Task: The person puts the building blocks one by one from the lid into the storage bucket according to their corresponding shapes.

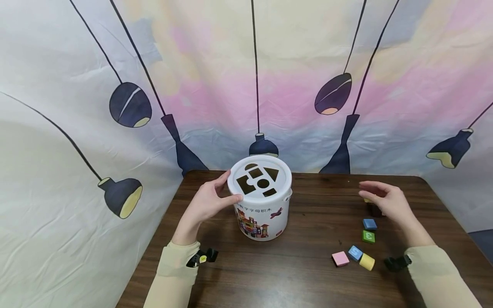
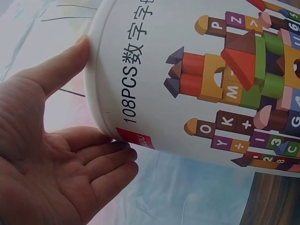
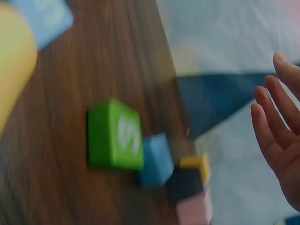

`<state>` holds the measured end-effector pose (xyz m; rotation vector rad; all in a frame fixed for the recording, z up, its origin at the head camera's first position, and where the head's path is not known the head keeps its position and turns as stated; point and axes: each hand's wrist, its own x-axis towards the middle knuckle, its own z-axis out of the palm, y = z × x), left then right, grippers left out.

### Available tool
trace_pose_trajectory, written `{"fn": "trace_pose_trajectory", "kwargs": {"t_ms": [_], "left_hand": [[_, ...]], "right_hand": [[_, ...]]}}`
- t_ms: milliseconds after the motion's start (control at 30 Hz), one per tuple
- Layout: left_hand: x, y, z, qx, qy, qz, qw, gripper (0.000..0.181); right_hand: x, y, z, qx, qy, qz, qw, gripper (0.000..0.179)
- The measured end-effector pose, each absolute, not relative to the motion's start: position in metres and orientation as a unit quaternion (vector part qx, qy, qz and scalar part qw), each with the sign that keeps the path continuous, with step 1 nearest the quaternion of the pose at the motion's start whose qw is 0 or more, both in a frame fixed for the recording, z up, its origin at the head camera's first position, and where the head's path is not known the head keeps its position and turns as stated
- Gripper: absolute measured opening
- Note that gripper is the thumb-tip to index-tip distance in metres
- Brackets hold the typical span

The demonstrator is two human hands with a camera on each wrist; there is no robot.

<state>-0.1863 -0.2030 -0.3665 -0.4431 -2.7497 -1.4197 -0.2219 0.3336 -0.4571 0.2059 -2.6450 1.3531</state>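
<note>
The bucket (image 1: 262, 222) was stood on the desk (image 1: 300, 273), its axis upright, its lid (image 1: 283, 184) directed upward and its printed front turned toward the near side. The rim on the bucket's left was touched by the left hand (image 1: 206, 201), thumb and fingers spread apart. Well to the bucket's right, the right hand (image 1: 389, 203) was held near the blocks, its fingers loosely apart. Right of the bucket's lower part were placed a blue block (image 1: 369, 224) and a green block (image 1: 368, 236); right of and nearer than its base, a pink block (image 1: 340, 259) and a yellow block (image 1: 367, 262). The lid's shaped openings were shown only in the head view; "108PCS" was legible only in the left wrist view. A dark block (image 3: 185, 185), largely covered in the head view, was displayed in the right wrist view.
</note>
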Motion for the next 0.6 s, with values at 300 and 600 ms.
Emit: {"fn": "trace_pose_trajectory", "kwargs": {"t_ms": [300, 600], "left_hand": [[-0.187, -0.202, -0.37, -0.145, -0.866, -0.479, -0.003, 0.094], [-0.186, -0.203, -0.37, -0.146, -0.864, -0.482, -0.002, 0.094]], "right_hand": [[-0.218, 0.386, -0.487, -0.022, -0.912, 0.401, 0.083, 0.061], [-0.216, 0.411, -0.509, -0.027, -0.923, 0.381, 0.05, 0.07]]}}
